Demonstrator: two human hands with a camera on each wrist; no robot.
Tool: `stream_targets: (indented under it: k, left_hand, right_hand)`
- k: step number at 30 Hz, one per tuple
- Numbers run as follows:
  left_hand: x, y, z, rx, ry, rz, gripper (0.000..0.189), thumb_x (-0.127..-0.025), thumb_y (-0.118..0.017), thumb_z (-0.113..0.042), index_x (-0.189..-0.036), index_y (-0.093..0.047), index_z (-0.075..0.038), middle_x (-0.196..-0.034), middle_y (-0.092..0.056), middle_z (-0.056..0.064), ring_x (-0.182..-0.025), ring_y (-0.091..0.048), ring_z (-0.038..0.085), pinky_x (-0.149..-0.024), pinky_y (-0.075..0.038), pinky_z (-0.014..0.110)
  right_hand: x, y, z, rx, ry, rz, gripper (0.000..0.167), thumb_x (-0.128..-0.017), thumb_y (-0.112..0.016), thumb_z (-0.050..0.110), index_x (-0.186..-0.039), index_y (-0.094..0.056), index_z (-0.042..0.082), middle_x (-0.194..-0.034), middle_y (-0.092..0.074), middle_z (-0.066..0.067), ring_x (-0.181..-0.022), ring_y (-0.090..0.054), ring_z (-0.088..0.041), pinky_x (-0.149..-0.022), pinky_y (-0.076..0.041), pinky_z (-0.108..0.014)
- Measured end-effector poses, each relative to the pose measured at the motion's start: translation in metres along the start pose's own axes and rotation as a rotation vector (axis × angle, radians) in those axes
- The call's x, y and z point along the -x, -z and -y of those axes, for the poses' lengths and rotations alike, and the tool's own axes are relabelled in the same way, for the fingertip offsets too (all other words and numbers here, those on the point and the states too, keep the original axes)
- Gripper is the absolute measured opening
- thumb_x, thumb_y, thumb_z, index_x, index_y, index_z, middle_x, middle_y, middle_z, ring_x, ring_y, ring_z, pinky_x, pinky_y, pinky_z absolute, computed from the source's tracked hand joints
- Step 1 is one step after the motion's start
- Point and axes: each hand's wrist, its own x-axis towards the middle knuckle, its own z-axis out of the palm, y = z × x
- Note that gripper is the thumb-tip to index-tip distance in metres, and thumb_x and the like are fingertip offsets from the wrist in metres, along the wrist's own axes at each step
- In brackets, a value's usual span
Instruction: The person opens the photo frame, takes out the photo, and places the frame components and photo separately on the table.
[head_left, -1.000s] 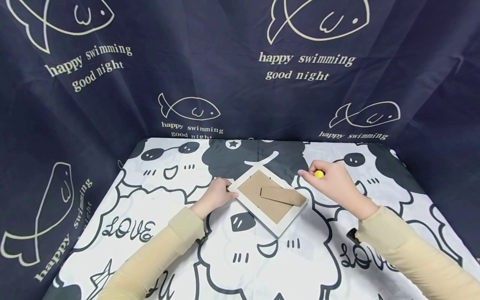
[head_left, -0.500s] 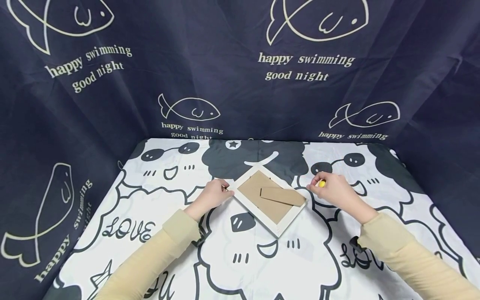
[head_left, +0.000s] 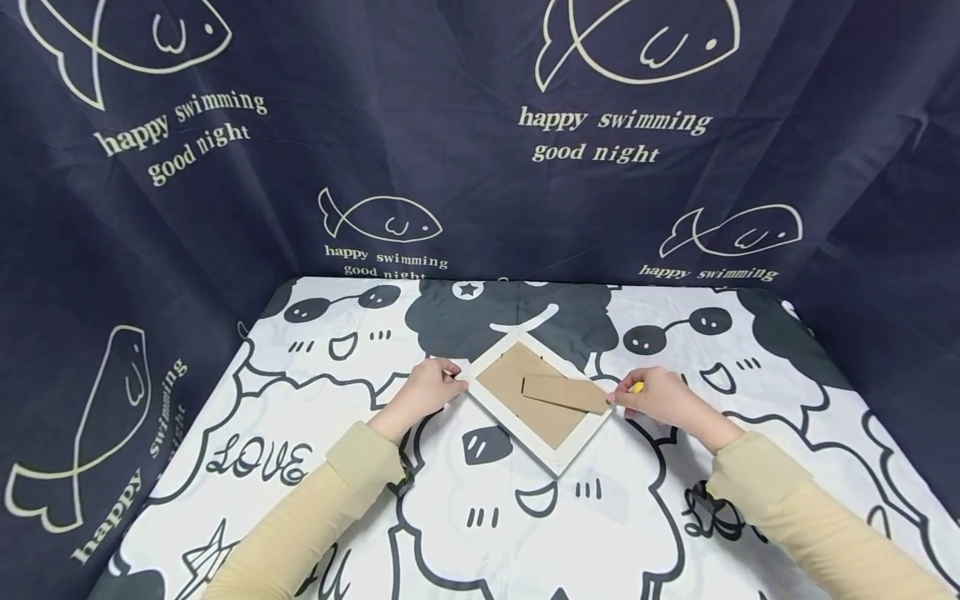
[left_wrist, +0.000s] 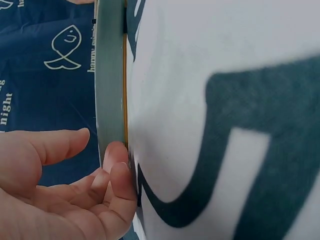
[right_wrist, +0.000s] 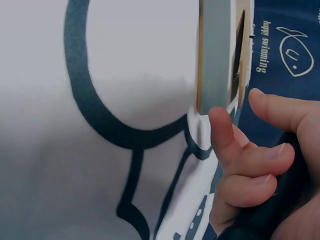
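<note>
A white picture frame point(head_left: 558, 457) lies face down at an angle mid-table, its brown backing board point(head_left: 510, 367) and flat stand point(head_left: 562, 392) facing up. My left hand point(head_left: 423, 390) is at the frame's left corner; in the left wrist view, fingertips point(left_wrist: 117, 155) touch its side edge and the thumb point(left_wrist: 75, 142) stands apart from it. My right hand point(head_left: 663, 396) is at the right corner, its index fingertip point(right_wrist: 220, 117) right at the frame's end. Its other fingers curl round a dark-handled tool point(right_wrist: 262, 212) with a yellow end point(head_left: 637, 387); its working end is hidden.
A white cloth point(head_left: 525, 550) with black cartoon sheep and lettering covers the table. Dark blue curtains point(head_left: 480, 167) printed with fish hang along the back and both sides.
My right hand, with the tool, has come down and inward to the frame's right corner. My left hand has eased back slightly at the left corner. The frame lies almost unmoved.
</note>
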Motion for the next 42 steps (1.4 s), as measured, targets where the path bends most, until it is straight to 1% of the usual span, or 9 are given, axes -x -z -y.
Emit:
stream_targets:
  k: [2, 6, 11, 16, 21, 27, 31, 37, 42]
  left_hand:
    - [-0.001, 0.0, 0.0, 0.0, -0.001, 0.004, 0.031, -0.086, -0.066, -0.018, -0.108, -0.064, 0.003, -0.069, -0.064, 0.001, -0.058, -0.056, 0.009, -0.052, -0.044, 0.022]
    - [-0.002, -0.001, -0.001, 0.002, -0.003, 0.012, 0.031, -0.086, -0.066, -0.018, -0.109, -0.064, 0.003, -0.065, -0.062, 0.0, -0.055, -0.054, 0.009, -0.051, -0.043, 0.021]
    - [-0.002, -0.001, -0.001, 0.015, 0.01, 0.018, 0.029, -0.086, -0.066, -0.017, -0.108, -0.064, 0.003, -0.063, -0.061, 0.0, -0.054, -0.052, 0.009, -0.05, -0.041, 0.021]
    - [-0.001, -0.001, -0.002, 0.016, 0.008, 0.019, 0.027, -0.086, -0.067, -0.016, -0.105, -0.064, 0.003, -0.063, -0.062, 0.001, -0.054, -0.052, 0.009, -0.05, -0.042, 0.021]
    - [-0.001, 0.0, -0.003, 0.02, 0.018, 0.02, 0.026, -0.085, -0.068, -0.015, -0.104, -0.065, 0.002, -0.064, -0.06, 0.001, -0.054, -0.051, 0.009, -0.05, -0.041, 0.02]
    - [-0.001, 0.0, -0.001, 0.065, 0.024, 0.024, 0.026, -0.084, -0.069, -0.012, -0.104, -0.064, 0.003, -0.067, -0.061, 0.003, -0.051, -0.055, 0.012, -0.048, -0.042, 0.021]
    - [-0.002, 0.0, -0.001, 0.095, 0.038, 0.025, 0.025, -0.084, -0.069, -0.011, -0.104, -0.064, 0.003, -0.067, -0.061, 0.003, -0.052, -0.056, 0.013, -0.048, -0.043, 0.021]
    - [-0.004, -0.001, -0.001, 0.148, 0.078, 0.032, 0.024, -0.085, -0.068, -0.009, -0.105, -0.063, 0.004, -0.066, -0.058, 0.002, -0.057, -0.056, 0.011, -0.052, -0.047, 0.021]
    - [-0.005, -0.001, -0.001, 0.158, 0.093, 0.027, 0.023, -0.084, -0.069, -0.009, -0.103, -0.064, 0.004, -0.067, -0.059, 0.003, -0.057, -0.056, 0.011, -0.052, -0.047, 0.022]
  right_hand:
    - [-0.001, -0.002, -0.001, -0.02, -0.029, 0.014, 0.026, -0.084, -0.068, 0.035, -0.084, -0.063, 0.009, -0.064, -0.068, 0.0, -0.042, -0.041, -0.007, -0.041, -0.033, -0.023]
    - [-0.003, -0.004, -0.003, -0.03, -0.048, 0.025, 0.027, -0.084, -0.068, 0.036, -0.084, -0.063, 0.009, -0.066, -0.068, 0.001, -0.043, -0.041, -0.008, -0.041, -0.034, -0.024]
    - [-0.005, -0.006, -0.004, -0.041, -0.055, 0.031, 0.027, -0.083, -0.069, 0.035, -0.083, -0.064, 0.009, -0.066, -0.068, 0.001, -0.044, -0.04, -0.008, -0.041, -0.034, -0.023]
    - [-0.007, -0.007, -0.004, -0.046, -0.06, 0.035, 0.024, -0.083, -0.069, 0.032, -0.082, -0.064, 0.008, -0.064, -0.067, 0.002, -0.046, -0.04, -0.008, -0.042, -0.033, -0.023]
    - [-0.007, -0.007, -0.003, -0.077, -0.081, 0.059, 0.024, -0.083, -0.069, 0.031, -0.08, -0.061, 0.008, -0.064, -0.066, 0.002, -0.042, -0.035, -0.007, -0.041, -0.031, -0.022]
    - [-0.008, -0.007, -0.005, -0.142, -0.089, 0.1, 0.024, -0.083, -0.069, 0.028, -0.081, -0.06, 0.006, -0.067, -0.069, 0.0, -0.036, -0.03, -0.005, -0.038, -0.028, -0.021]
    - [-0.01, -0.007, -0.005, -0.174, -0.109, 0.132, 0.023, -0.082, -0.07, 0.026, -0.082, -0.06, 0.005, -0.069, -0.071, -0.001, -0.036, -0.03, -0.004, -0.038, -0.028, -0.02]
    - [-0.011, -0.004, -0.004, -0.225, -0.102, 0.177, 0.024, -0.082, -0.071, 0.024, -0.082, -0.06, 0.003, -0.07, -0.071, -0.005, -0.035, -0.033, -0.002, -0.037, -0.03, -0.019]
    - [-0.012, -0.001, -0.002, -0.232, -0.111, 0.189, 0.023, -0.081, -0.072, 0.024, -0.082, -0.062, 0.003, -0.069, -0.071, -0.004, -0.036, -0.033, -0.002, -0.038, -0.029, -0.02]
